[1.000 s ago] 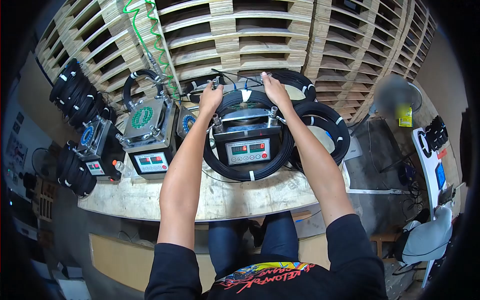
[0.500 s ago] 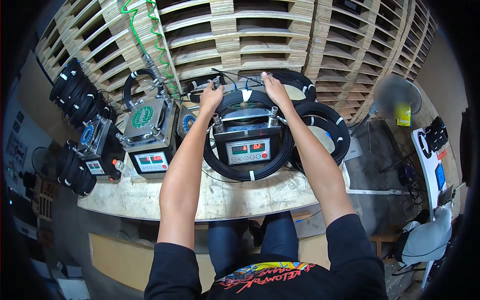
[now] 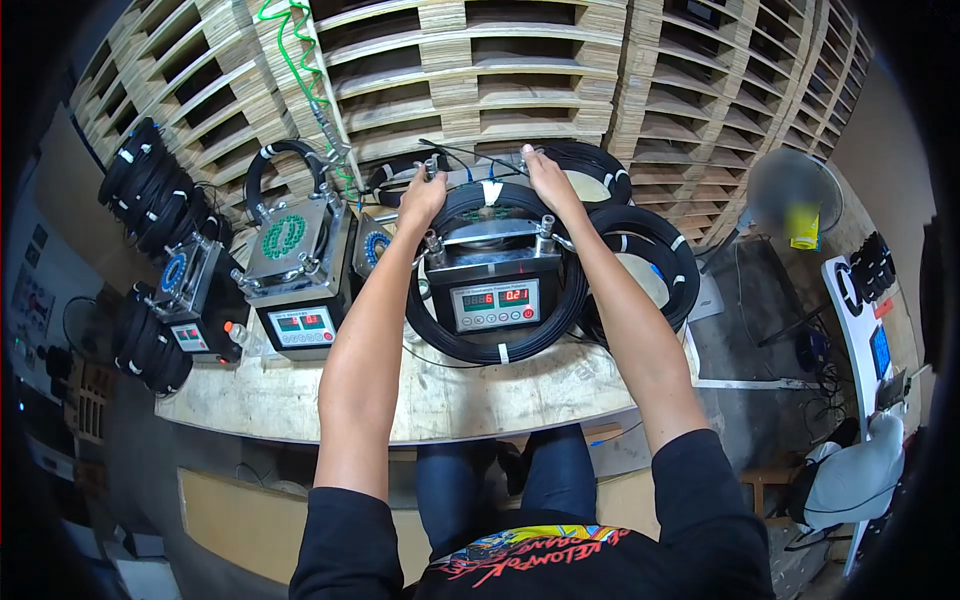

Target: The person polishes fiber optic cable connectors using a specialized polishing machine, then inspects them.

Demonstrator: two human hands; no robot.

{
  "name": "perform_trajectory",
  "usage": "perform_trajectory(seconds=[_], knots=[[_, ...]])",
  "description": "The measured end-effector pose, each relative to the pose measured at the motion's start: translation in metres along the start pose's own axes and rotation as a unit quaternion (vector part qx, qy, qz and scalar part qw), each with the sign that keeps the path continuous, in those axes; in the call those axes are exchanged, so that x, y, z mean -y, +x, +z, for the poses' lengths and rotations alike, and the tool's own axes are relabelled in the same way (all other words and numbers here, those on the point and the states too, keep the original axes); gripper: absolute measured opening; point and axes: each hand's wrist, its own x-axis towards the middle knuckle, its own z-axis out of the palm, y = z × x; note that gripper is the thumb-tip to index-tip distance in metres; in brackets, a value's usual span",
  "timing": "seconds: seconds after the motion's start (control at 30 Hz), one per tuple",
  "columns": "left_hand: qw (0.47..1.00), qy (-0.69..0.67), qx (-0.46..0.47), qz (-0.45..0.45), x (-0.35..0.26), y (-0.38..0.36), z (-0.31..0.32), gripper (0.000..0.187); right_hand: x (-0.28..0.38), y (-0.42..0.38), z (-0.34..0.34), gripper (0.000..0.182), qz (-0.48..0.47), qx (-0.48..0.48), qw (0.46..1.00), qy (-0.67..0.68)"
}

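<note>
A fiber polishing machine (image 3: pixel 497 303) with a lit red digital display stands in front of me, a coil of black cable (image 3: pixel 503 352) looped around it. At its back left corner my left hand (image 3: pixel 424 197) is closed around a metal clamp post (image 3: pixel 432 164), whose top pokes out above the fingers. My right hand (image 3: pixel 553 184) grips the matching post at the back right, mostly hidden by the fingers. Two front posts, including the right one (image 3: pixel 546 226), stand untouched between my forearms. White tape (image 3: pixel 492 192) marks the coil's far side.
To the left are a second polishing machine (image 3: pixel 290 250) with a green ring pattern and a smaller one (image 3: pixel 185 290). Black cable coils (image 3: pixel 150 195) are stacked beyond. More coils (image 3: pixel 655 240) lie right. Wooden pallets (image 3: pixel 470 60) rise behind the wooden table (image 3: pixel 300 400); a fan (image 3: pixel 797 190) stands right.
Both hands keep their places on the posts. The display's right number now reads 0.21. The green coiled hose at the left has swung to the right.
</note>
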Motion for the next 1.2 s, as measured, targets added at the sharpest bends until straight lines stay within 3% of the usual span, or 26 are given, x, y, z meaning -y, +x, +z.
perform_trajectory(seconds=[0.33,0.63,0.93,1.0,1.1,1.2], knots=[[0.996,-0.023,-0.028,0.078,0.001,-0.007,-0.006,0.074,0.008,-0.007,-0.003,0.072,0.033,0.002,0.999,-0.022],[1.0,0.003,-0.017,0.004,-0.001,-0.004,-0.002,0.071,0.005,-0.006,-0.002,0.068,0.017,-0.001,0.999,-0.028],[0.998,-0.001,-0.037,0.056,-0.001,-0.005,-0.004,0.069,-0.007,0.001,0.001,0.069,-0.009,0.012,0.999,0.036],[0.997,-0.01,-0.036,0.065,-0.001,-0.008,-0.005,0.068,-0.003,-0.005,0.003,0.065,-0.03,-0.048,0.998,0.0],[0.997,-0.018,-0.032,0.062,-0.003,-0.01,-0.006,0.067,0.006,-0.008,-0.002,0.07,0.052,-0.011,0.997,-0.055],[0.999,-0.014,-0.031,0.038,-0.005,-0.01,-0.005,0.066,0.008,-0.01,-0.003,0.069,0.038,-0.008,0.998,-0.055]])
